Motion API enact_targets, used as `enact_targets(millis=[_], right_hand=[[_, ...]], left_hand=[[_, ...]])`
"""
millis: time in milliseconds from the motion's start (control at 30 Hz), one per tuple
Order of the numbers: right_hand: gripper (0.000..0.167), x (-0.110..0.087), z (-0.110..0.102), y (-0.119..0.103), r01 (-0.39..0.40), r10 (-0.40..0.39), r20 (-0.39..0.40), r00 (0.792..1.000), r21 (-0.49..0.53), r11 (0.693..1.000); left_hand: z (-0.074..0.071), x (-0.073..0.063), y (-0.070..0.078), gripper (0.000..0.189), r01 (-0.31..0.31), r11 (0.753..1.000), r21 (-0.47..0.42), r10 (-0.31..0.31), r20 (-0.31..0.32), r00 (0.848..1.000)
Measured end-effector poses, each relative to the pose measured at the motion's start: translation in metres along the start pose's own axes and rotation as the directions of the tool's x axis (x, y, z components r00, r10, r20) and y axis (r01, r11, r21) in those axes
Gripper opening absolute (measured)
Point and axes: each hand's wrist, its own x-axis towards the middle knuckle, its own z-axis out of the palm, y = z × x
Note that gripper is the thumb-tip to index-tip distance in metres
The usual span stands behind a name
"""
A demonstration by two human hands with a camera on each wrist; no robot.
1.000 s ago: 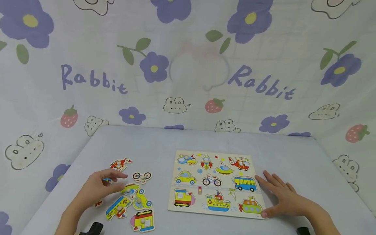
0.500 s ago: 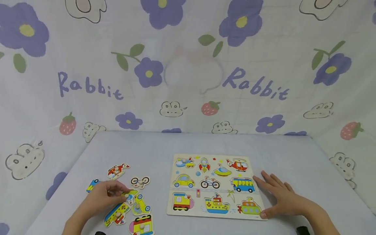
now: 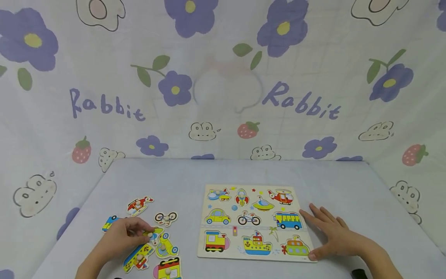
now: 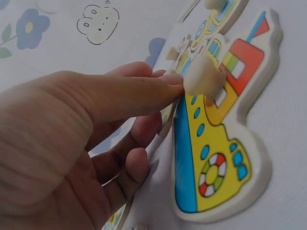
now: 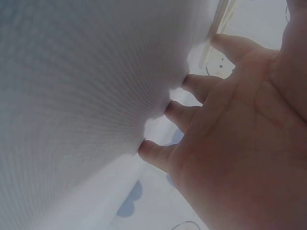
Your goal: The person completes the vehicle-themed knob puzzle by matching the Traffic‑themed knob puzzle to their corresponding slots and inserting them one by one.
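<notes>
Lying on the counter (image 3: 244, 170) left of the board (image 3: 234, 250), the saucer (image 3: 158, 231) is partly covered by the left hand (image 3: 122, 235). That hand's thumb and forefinger are bent toward each other at the saucer's end farther from the board, just beside its pale knob (image 3: 150, 235); I cannot tell whether they pinch it. The remaining fingers are loosely curled.

Also left of the board is a loose cluster of knobbed pieces. The car (image 3: 165, 247) is just beside the saucer on the side toward the board. Farther from the board than the car is the boat (image 3: 134, 259), which the left wrist view shows close by the thumb. The train (image 3: 167, 269) is near the board's lower left corner, cut off by the view's bottom edge. The bike (image 3: 166, 218) and the helicopter (image 3: 138, 205) lie level with the board's upper half, and the bus (image 3: 110, 223), half hidden, is farthest left of it.

Right of the board, the right hand (image 3: 336, 237) is spread, its thumb at the lower right corner and its forefinger at the right edge. A plane (image 3: 218, 194) with a knob sits in the board's upper left corner. Behind the board hangs a flowered backdrop (image 3: 223, 89).
</notes>
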Motion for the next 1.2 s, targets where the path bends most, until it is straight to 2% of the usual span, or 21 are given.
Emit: enact_targets(millis=[367, 567, 900, 1000, 1133, 1200], right_hand=[[0.117, 0.0015, -0.0038, 0.0003, 0.018, -0.019, -0.019, 1.000, -0.012, 1.000], [0.118, -0.0002, -0.0011, 0.0017, -0.009, 0.009, -0.013, 1.000, 0.002, 1.000], [0.118, 0.0003, 0.0019, -0.0003, -0.014, 0.014, -0.016, 1.000, 0.001, 1.000], [0.117, 0.0002, 0.0013, 0.0003, -0.012, 0.012, -0.013, 1.000, -0.002, 1.000], [0.116, -0.0009, 0.0001, -0.0005, 0.002, -0.002, -0.014, 1.000, 0.000, 1.000], [0.116, -0.0013, -0.0001, -0.0009, 0.006, -0.005, -0.014, 1.000, 0.006, 1.000]], left_hand=[[0.0025, 0.0032, -0.0004, 0.018, 0.041, 0.999, 0.007, -0.041, -0.027, 0.999], [0.0055, 0.0042, -0.0040, 0.019, 0.050, 0.999, -0.011, -0.050, -0.010, 0.999], [0.0062, -0.0005, -0.0045, 0.021, 0.076, 0.997, -0.015, -0.076, -0.027, 0.997], [0.0064, -0.0011, -0.0042, 0.020, 0.061, 0.998, -0.017, -0.061, -0.006, 0.998], [0.0054, -0.0002, -0.0077, 0.015, -0.014, 1.000, -0.001, 0.014, 0.024, 1.000], [0.0052, 0.0003, -0.0089, 0.013, -0.031, 0.999, 0.005, 0.031, 0.025, 0.999]])
